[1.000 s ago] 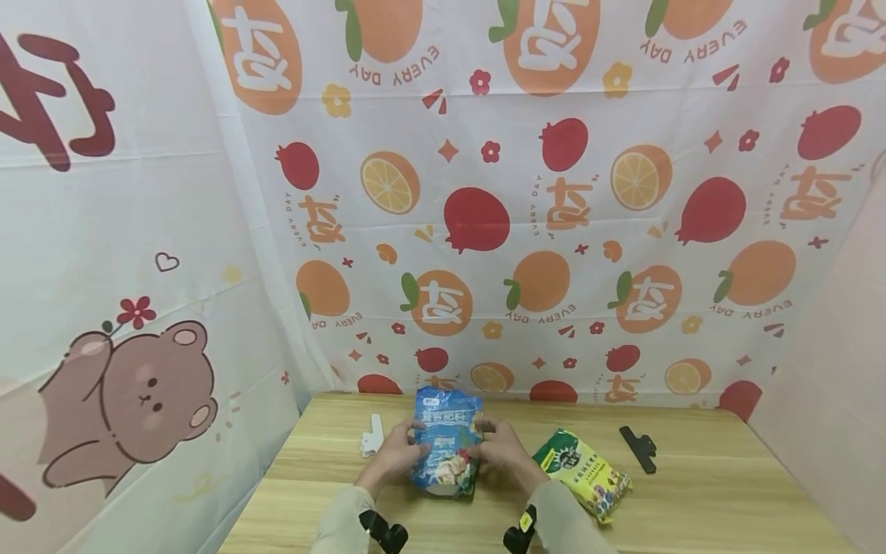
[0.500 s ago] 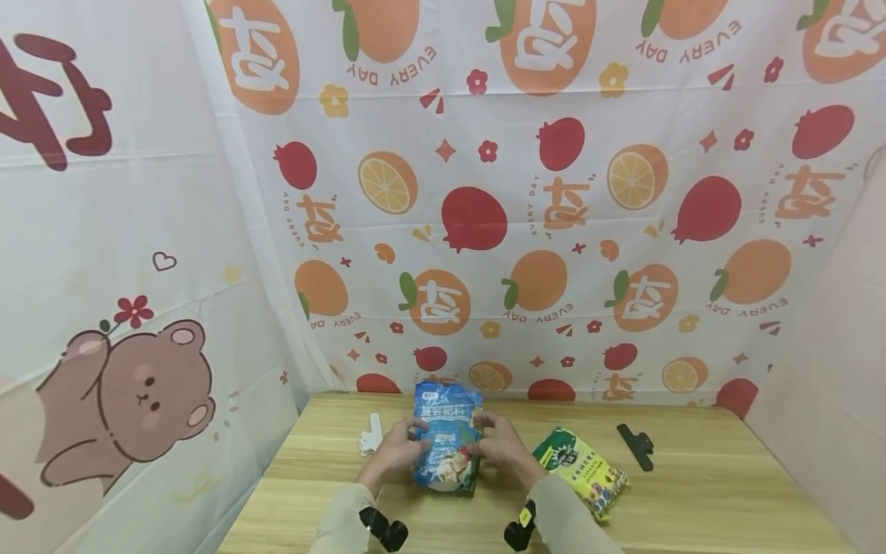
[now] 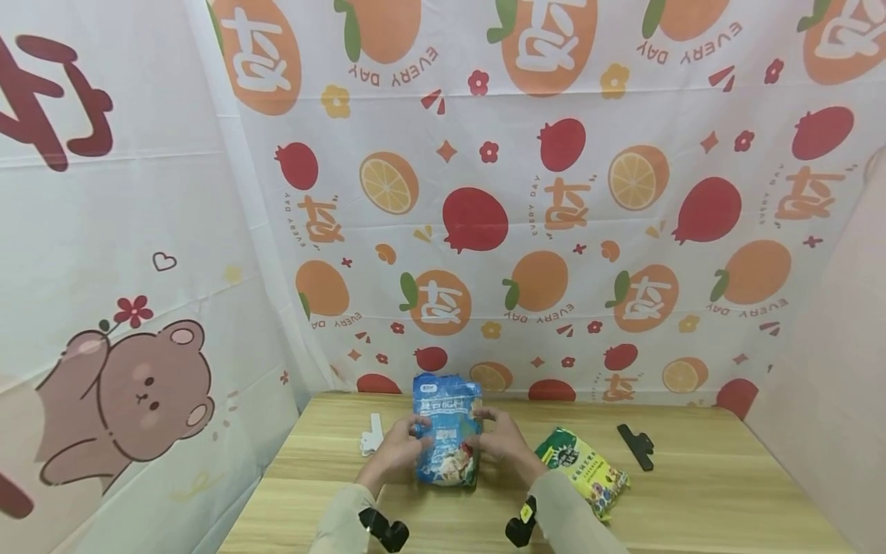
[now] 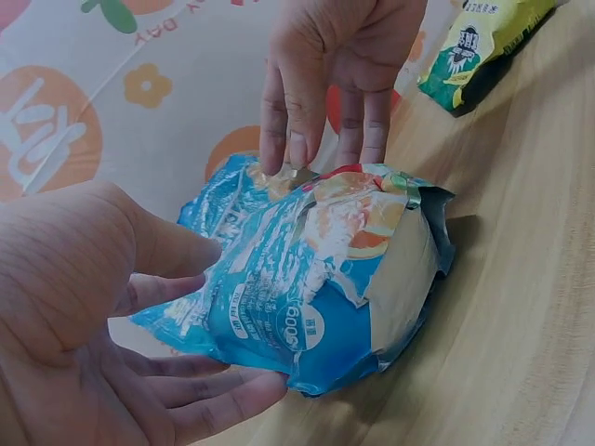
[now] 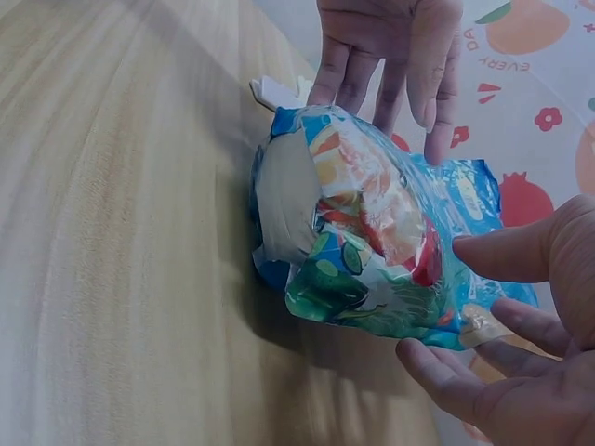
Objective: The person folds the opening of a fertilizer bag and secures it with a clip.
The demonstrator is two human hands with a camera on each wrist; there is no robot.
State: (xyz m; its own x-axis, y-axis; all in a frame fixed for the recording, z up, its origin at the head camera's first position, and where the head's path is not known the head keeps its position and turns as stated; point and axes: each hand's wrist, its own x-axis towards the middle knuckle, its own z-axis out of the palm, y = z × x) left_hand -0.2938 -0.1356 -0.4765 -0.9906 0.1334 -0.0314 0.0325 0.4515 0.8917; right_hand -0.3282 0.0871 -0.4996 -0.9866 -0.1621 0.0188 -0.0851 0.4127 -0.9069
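A blue fertilizer bag point(image 3: 446, 462) with fruit and vegetable pictures stands near the middle of the table, leaning back. My left hand point(image 3: 396, 450) holds its left side, and my right hand point(image 3: 508, 446) holds its right side. The left wrist view has the left thumb over the blue bag point(image 4: 270, 279) and the other fingers along its edge and behind. Seen from the right wrist, the right thumb lies near the front of the bag point(image 5: 372, 223), with fingers behind its edge. The bag's pale bottom fold faces the wrist cameras.
A yellow and green bag point(image 3: 588, 471) lies right of the right hand. Farther right is a black bag clip point(image 3: 635, 446); a white clip point(image 3: 371, 435) lies left of the blue bag. Printed cloth point(image 3: 484, 292) hangs behind the wooden table point(image 3: 720, 492).
The blue bag has shifted slightly up and away in the head view, and its top has straightened. Both hands stay at its sides with small finger shifts.
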